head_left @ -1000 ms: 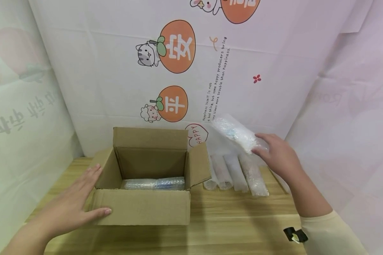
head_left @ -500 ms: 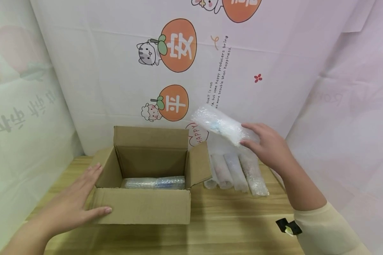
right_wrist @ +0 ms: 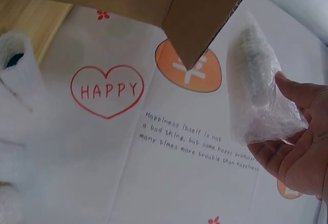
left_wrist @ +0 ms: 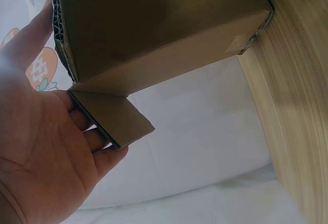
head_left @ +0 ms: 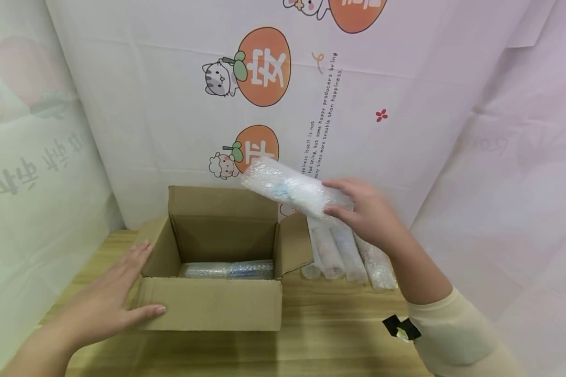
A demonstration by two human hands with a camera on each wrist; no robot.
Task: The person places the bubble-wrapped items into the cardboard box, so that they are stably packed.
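Note:
An open cardboard box (head_left: 209,306) stands on the table with its flaps spread. Inside lies a bubble-wrapped item (head_left: 228,269) with a blue part showing. My left hand (head_left: 106,301) rests on the box's left flap with its fingers straight; in the left wrist view the fingers lie behind that flap (left_wrist: 113,116). My right hand (head_left: 370,214) grips one end of a bubble-wrapped roll (head_left: 292,188), thumb on one side and fingers on the other. The roll is held in the air above the box's right rear corner, its far end tilted up. What is inside the wrap is unclear.
Several bubble-wrapped rolls (head_left: 346,254) lie side by side on the wooden table (head_left: 335,335), right of the box. A printed white cloth (head_left: 170,104) hangs behind, and more cloth closes off both sides. The box's right flap (head_left: 294,243) sticks out towards the rolls.
My right hand has carried the bubble-wrapped roll leftward, from above the other rolls to over the box's right rear corner. The left hand has stayed on the flap.

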